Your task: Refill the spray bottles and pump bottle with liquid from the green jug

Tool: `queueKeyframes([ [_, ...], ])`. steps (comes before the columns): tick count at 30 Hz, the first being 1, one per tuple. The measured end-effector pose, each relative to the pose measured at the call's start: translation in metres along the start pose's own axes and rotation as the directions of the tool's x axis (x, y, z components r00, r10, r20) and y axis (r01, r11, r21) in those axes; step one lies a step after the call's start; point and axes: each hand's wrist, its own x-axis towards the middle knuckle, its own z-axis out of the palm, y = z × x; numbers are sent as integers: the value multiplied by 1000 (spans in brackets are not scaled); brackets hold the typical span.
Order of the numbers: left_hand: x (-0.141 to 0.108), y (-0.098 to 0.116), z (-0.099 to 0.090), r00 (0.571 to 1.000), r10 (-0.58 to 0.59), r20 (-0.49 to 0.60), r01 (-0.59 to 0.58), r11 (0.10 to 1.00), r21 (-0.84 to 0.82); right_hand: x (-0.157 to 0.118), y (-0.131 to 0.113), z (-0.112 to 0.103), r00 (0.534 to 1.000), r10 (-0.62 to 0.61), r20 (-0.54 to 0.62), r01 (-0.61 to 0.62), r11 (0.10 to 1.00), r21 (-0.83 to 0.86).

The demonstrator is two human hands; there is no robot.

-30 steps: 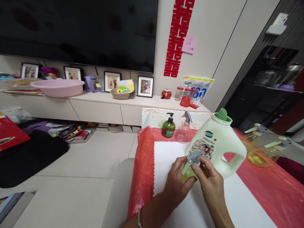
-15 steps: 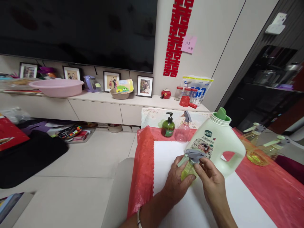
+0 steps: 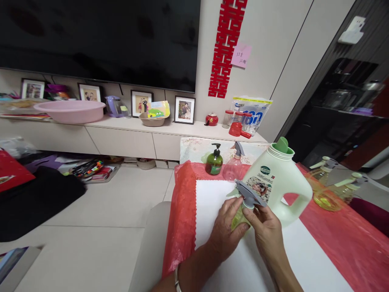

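Note:
My left hand [image 3: 226, 229] is wrapped round the body of a small spray bottle [image 3: 238, 219] with yellowish liquid. The fingers of my right hand [image 3: 267, 227] pinch the neck and collar of its grey spray head [image 3: 249, 195]. The spray head sits on the bottle, its nozzle to the upper left. Just behind my hands stands a large pale green jug [image 3: 288, 182] with a green cap piece in its mouth. White paper [image 3: 209, 202] lies under them on the red-covered table. My right fingertips are partly hidden behind the spray head.
A green pump bottle [image 3: 214, 162] and a pink spray bottle [image 3: 233, 168] stand behind the paper. To the right are more spray bottles with yellow liquid [image 3: 330, 200]. A low cabinet [image 3: 121, 136] holds a pink basin [image 3: 71, 112], picture frames and a red pot [image 3: 212, 119].
The spray head has turned, so its nozzle and trigger point more away from me. My right fingers have shifted slightly round its collar; my left hand still holds the bottle.

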Motion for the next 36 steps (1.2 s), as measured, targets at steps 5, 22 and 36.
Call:
queueKeyframes([
  [5, 3, 5, -1, 1000, 6, -1, -6, 1000, -20, -2, 1, -7, 999, 4, 34, -4, 1000, -4],
  [22, 5, 11, -4, 998, -60, 26, 62, 996, -66, 1, -7, -3, 1000, 11, 6, -11, 999, -51],
  [36, 5, 9, -4, 998, -56, 21, 57, 996, -65, -3, 2, -8, 997, 39, -60, -41, 999, -23],
])
